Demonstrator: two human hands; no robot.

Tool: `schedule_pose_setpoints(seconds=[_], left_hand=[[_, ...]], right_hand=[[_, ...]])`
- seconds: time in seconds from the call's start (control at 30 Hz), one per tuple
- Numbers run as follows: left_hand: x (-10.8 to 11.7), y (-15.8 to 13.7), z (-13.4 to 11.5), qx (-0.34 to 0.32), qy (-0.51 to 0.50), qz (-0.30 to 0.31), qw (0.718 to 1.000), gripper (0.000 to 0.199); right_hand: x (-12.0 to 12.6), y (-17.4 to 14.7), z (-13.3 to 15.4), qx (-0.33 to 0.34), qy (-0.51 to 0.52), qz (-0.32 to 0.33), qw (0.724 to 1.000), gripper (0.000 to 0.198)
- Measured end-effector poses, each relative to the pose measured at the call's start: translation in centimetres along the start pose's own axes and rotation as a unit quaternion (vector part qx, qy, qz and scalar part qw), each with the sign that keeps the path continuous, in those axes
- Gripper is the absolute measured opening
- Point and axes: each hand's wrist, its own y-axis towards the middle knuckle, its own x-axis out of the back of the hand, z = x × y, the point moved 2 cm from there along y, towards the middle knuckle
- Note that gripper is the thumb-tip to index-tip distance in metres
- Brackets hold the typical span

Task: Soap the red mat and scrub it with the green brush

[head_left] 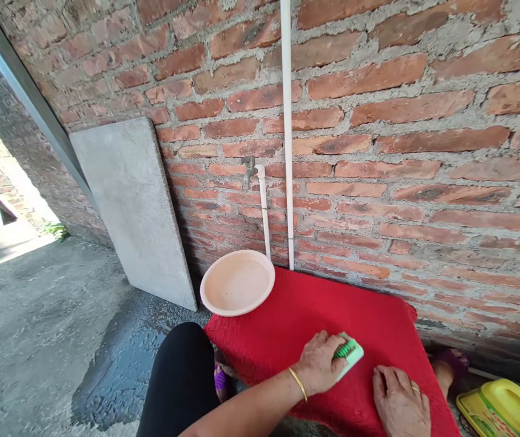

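Observation:
My left hand [321,364], with a gold bangle at the wrist, is closed around a pale green scrub brush [353,357]. The brush is tilted, and its green bristles show beside my fingers. Beneath it a red cloth [332,309] with a fuzzy-looking surface covers a low, flat support, which is hidden. To the right, my right hand [403,397] rests on the cloth with its fingers slightly bent and no object visible in it. A ring is on one of its fingers.
A pale pink basin [238,284] sits at the cloth's far left corner, below a grey tap [248,172] on a white pipe. A grey slab [135,209] leans against the brick wall [369,152]. A yellow container [505,409] stands at lower right. The floor is wet [125,358] at left.

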Motion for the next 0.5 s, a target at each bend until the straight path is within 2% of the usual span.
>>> schedule_pose_setpoints(seconds=[0.13,0.27,0.33,0.4,0.5], left_hand=[[4.3,1.9,3.2,0.117,0.066,-0.064,0.989,0.047],[7.2,3.8,6.6,0.213,0.166,-0.073,0.960,0.047],[7.3,4.5,7.2,0.241,0.187,-0.069,0.950,0.047],[6.2,5.1,6.7,0.243,0.192,-0.062,0.949,0.048],[2.9,5.0,4.0,0.175,0.182,-0.037,0.967,0.050]], right_hand=[[0.2,0.0,0.2,-0.013,0.005,0.020,1.000,0.033],[0.5,0.1,0.3,-0.013,0.005,0.029,0.999,0.034],[0.7,0.2,0.4,-0.011,0.000,0.029,1.000,0.035],[0.8,0.2,0.4,-0.005,-0.004,0.030,1.000,0.036],[0.5,0.0,0.1,0.006,-0.011,0.038,0.999,0.039]])
